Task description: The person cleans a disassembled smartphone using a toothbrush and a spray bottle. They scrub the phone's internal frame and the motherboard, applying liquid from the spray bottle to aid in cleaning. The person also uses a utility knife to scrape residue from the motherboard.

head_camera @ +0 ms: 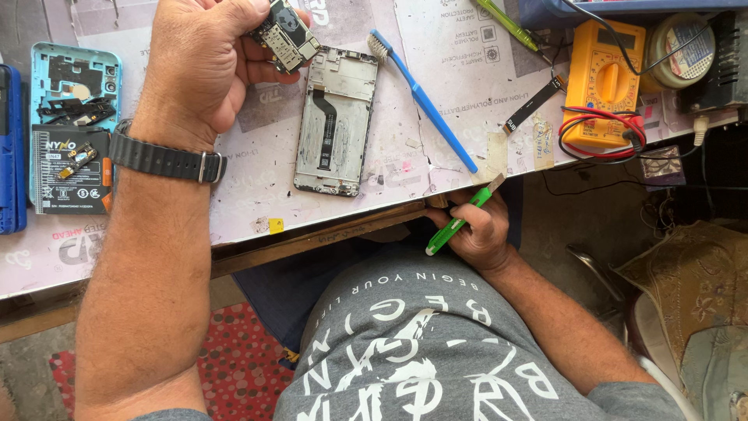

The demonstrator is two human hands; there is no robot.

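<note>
hands: left [206, 62] raised gripping circuit board [284, 35]; right [479, 230] lowered, clutching green cutter [460, 222].

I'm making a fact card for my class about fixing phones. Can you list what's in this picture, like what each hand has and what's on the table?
Left hand: holds a small green circuit board above the table
Right hand: grips a green plastic utility knife by the table edge
Middle of white worktable: opened grey phone frame
Beside frame: blue toothbrush
Far left: light blue phone back cover, black battery
Right side: yellow multimeter with red and black leads
</note>
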